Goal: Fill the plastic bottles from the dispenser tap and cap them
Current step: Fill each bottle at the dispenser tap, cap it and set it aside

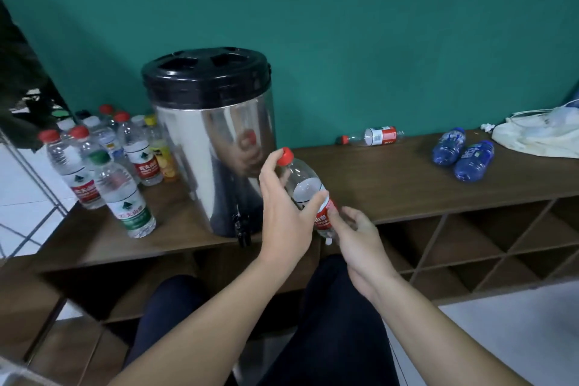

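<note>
A clear plastic bottle (305, 189) with a red label and a red cap (284, 156) is held tilted in front of the shelf, cap up and to the left. My left hand (283, 213) wraps round its middle, with a fingertip touching the cap. My right hand (357, 235) grips its lower end from the right. The steel dispenser (213, 147) with a black lid stands just left of the bottle. Its small black tap (242, 230) hangs over the shelf edge, below and left of my hands.
Several capped bottles (103, 172) stand at the left of the wooden shelf (391, 185). A red-label bottle (372, 136) lies at the back. Two blue bottles (460, 153) lie on the right, near a white bag (542, 135). Cubby compartments (470, 247) open below.
</note>
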`<state>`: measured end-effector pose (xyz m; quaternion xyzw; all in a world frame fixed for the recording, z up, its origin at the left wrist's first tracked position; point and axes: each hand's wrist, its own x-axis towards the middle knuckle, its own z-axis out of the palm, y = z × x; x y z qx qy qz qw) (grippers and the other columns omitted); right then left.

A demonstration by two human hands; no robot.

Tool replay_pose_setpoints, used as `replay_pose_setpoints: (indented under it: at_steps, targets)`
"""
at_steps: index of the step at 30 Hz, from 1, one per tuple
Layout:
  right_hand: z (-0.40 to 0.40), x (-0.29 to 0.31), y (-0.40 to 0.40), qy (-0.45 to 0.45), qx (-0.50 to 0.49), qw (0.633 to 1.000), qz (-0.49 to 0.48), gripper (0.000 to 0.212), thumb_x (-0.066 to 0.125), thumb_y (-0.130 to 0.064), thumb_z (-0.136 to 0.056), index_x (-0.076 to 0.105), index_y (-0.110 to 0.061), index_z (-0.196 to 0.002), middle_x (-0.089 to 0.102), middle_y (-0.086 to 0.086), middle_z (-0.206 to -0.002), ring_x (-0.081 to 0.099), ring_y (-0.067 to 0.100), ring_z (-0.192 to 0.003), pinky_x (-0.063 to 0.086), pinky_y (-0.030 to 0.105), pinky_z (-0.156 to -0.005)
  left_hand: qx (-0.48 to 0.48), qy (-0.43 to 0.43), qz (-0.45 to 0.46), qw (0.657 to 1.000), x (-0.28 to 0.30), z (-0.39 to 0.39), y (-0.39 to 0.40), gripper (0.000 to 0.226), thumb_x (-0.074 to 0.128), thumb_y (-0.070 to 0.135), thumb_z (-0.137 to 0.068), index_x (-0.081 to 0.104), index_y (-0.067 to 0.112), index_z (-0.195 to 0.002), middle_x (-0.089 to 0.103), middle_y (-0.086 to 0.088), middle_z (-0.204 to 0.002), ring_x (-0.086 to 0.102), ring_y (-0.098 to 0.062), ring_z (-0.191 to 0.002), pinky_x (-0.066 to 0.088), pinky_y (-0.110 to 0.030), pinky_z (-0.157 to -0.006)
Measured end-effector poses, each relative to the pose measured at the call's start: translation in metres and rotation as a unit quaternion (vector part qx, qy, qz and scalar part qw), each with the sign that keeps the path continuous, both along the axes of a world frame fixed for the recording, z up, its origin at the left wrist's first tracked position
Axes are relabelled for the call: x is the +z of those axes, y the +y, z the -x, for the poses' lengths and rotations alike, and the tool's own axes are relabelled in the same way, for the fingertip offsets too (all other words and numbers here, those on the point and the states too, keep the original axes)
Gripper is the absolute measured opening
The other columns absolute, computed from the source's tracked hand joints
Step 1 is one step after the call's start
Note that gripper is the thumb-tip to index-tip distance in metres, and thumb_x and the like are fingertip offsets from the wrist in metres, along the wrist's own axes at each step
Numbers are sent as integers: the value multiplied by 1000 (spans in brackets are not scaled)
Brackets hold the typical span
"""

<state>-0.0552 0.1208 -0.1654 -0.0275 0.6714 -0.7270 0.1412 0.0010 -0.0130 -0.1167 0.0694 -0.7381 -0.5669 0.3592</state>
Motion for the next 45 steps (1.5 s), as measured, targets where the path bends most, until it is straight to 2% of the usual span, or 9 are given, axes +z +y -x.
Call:
replay_pose_setpoints:
  at_steps: [3,10,18,22,27,30,34,40,45]
  targets:
    - [-28,0,-3,40,61,996,-59,90,75,-86,-84,58,-34,-155,68,-12,-145,65,4,-133,50,37,-120,7,8,29,1000,-1,-36,-11,90,83,1,-97,35,37,-163,43,14,-162,54,-14,-148,55,-47,-118]
    - [-56,68,-25,224,100,957,-151,59,65,-72,-98,60,-43,-150,55,-22,-154,56,-1,-139,51,39,-118,-24,-64,73,995,-15,-90,-28,105,81,12,-103,13,49,-173,45,26,-165,47,0,-153,46,-48,-127]
    - [-74,79,-49,354,101,905,-215,14,75,-34,-103,73,-38,-116,74,-18,-111,70,1,-107,61,34,-96,-39,-79,59,994,-30,-110,-26,119,84,11,-101,1,48,-177,52,21,-166,45,5,-154,41,-31,-130]
    - [-69,80,-46,331,87,927,-155,7,78,-29,-103,77,-32,-109,80,-15,-101,76,5,-98,63,37,-92,-29,-100,-5,995,-55,-118,-20,116,95,24,-91,18,42,-175,59,28,-156,56,4,-145,47,-27,-121]
    - [-61,84,-40,331,118,916,-195,14,82,-40,-98,77,-30,-106,80,-14,-98,75,5,-90,63,35,-89,-7,-144,0,990,-82,-115,-19,80,93,38,-91,44,45,-153,72,23,-132,72,-5,-120,62,-41,-102]
    - [-47,91,-37,363,98,871,-318,47,71,-72,-96,69,-25,-93,72,-10,-83,68,9,-79,57,32,-73,-8,-155,19,988,-89,-114,-19,64,89,41,-93,50,45,-143,73,22,-124,72,-7,-114,62,-42,-97]
    - [-31,96,-41,412,102,749,-509,83,33,-88,-101,46,-17,-60,56,1,-61,58,26,-63,41,38,-58,-5,-173,35,984,-95,-112,-21,60,88,47,-92,51,45,-139,72,22,-121,72,-7,-111,63,-39,-94]
    - [-17,94,-43,432,248,733,-463,72,49,-65,-110,35,-12,-63,35,4,-56,35,24,-56,34,43,-57,-33,-173,13,984,-104,-120,-26,58,88,48,-92,53,46,-139,75,19,-118,74,-7,-107,62,-28,-89]
    - [-10,100,-29,464,362,664,-461,45,40,-56,-115,51,-21,-89,55,-4,-88,54,18,-81,50,48,-79,-87,-168,-16,982,-106,-124,-36,54,90,36,-94,60,37,-139,76,13,-119,74,-13,-109,60,-27,-92]
